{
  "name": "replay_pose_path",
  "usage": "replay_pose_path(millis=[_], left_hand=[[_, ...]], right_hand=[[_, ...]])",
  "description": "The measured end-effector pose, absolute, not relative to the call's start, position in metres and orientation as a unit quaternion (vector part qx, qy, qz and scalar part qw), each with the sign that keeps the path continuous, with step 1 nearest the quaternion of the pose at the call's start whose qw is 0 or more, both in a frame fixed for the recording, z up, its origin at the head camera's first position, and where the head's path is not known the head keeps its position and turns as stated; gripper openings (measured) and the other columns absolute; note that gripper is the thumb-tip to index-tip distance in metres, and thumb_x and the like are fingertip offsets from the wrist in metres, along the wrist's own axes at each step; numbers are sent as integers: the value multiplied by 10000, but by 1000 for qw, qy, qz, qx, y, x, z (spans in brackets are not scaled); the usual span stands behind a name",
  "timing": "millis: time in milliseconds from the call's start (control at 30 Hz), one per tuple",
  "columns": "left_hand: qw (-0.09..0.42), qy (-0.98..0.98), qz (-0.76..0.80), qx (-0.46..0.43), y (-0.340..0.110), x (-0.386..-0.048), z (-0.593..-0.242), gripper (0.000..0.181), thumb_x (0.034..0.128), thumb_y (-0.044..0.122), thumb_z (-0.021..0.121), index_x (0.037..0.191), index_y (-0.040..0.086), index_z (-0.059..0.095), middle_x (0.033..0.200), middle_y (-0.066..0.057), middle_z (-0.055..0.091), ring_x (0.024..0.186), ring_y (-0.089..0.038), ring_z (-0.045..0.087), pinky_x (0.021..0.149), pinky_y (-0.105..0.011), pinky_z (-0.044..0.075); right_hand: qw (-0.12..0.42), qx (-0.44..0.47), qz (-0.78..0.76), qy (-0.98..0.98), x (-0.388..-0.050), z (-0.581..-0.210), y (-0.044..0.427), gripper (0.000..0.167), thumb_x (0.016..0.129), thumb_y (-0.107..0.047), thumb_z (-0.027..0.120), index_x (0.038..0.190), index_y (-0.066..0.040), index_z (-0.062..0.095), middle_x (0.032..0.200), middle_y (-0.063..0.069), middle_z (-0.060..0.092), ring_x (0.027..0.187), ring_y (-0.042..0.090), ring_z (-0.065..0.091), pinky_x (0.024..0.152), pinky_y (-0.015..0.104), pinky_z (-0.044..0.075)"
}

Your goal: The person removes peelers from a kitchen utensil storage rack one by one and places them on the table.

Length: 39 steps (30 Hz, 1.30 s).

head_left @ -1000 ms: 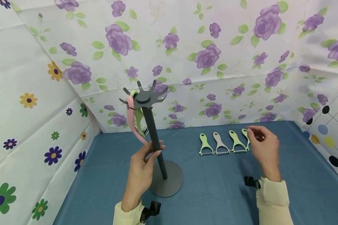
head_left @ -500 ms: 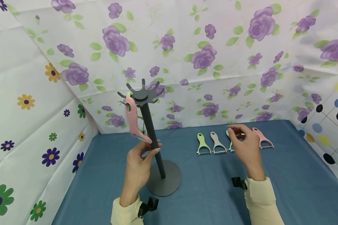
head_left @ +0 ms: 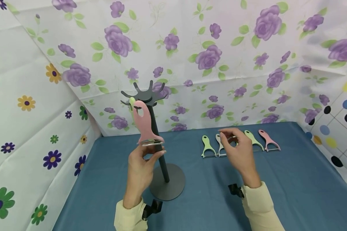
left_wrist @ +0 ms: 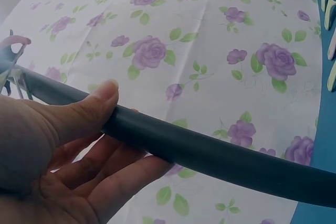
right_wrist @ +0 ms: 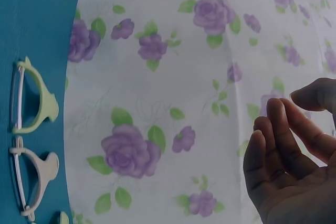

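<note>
My left hand (head_left: 141, 175) pinches the black pole (left_wrist: 184, 142) of a stand between thumb and fingers. Hooks ring the stand's top (head_left: 144, 95). A pink peeler (head_left: 144, 123) hangs from a hook on the near side, its blade just above my left fingers. Behind it shows the end of a green peeler (head_left: 131, 101), mostly hidden. To the right, my right hand (head_left: 238, 154) hovers with loosely bent fingers holding nothing. It partly covers a row of peelers: a green one (head_left: 207, 148), a pale one (right_wrist: 39, 177), another green one (head_left: 254, 141) and a pink one (head_left: 268, 140).
The stand's round grey base (head_left: 176, 187) rests on a blue tablecloth (head_left: 202, 199). A flowered sheet (head_left: 179, 67) rises behind the table. Patterned sheets also border the left and right sides.
The stand's top has turned, bringing the hanging pink peeler round to the front. My right hand has moved left along the row, uncovering the pink and green peelers at its right end.
</note>
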State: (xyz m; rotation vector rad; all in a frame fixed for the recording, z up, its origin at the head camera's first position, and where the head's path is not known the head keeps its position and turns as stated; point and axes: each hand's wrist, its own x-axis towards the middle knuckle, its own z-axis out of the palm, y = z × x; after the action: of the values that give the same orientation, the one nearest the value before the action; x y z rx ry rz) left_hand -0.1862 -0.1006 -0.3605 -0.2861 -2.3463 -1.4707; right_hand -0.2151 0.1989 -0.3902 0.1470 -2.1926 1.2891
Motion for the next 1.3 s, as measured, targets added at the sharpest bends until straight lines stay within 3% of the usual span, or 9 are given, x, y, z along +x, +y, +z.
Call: replay_pose_path(millis=[133,333,633,967,1300], left_hand=[[182,-833,-515,-90,-99,-187,-359,260,892,174,788,1144,166,725,1023,-14,770,927,-167,721,774,-298,586],[189,-831,-518,-73,-98,-188,-358,196,867,175,817,971,113,662,961,-46,754,895,-196,714,576,-241,530],[215,-828,-512,-72,-96,-189,-360,255,823,180,861,901,109,628,912,-42,729,844,-181,689,795,-399,564],[236,-812,-530,-61,-92,-187,-363,246,820,189,874,917,103,665,881,-38,702,793,-152,657,752,-389,573],[251,-818,-514,-61,-90,-185,-363,272,809,186,886,906,94,649,840,-46,697,768,-153,671,663,-265,563]], right_hand=[[297,69,493,-815,-212,-386,193,155,1012,-188,666,1139,-159,750,1008,38,725,833,65,595,739,179,497],[304,87,495,-809,-207,-380,185,155,1010,-170,666,1142,-169,748,992,28,713,853,61,597,773,234,519],[301,124,501,-802,-203,-373,172,166,1010,-163,663,1162,-151,729,1042,14,703,927,53,615,806,192,527],[278,158,514,-796,-200,-363,153,203,994,-171,689,1195,-186,714,1073,-4,703,962,85,623,820,266,546],[263,206,539,-773,-196,-359,138,330,959,-127,729,1275,-200,673,1174,60,685,1084,139,643,941,294,564]])
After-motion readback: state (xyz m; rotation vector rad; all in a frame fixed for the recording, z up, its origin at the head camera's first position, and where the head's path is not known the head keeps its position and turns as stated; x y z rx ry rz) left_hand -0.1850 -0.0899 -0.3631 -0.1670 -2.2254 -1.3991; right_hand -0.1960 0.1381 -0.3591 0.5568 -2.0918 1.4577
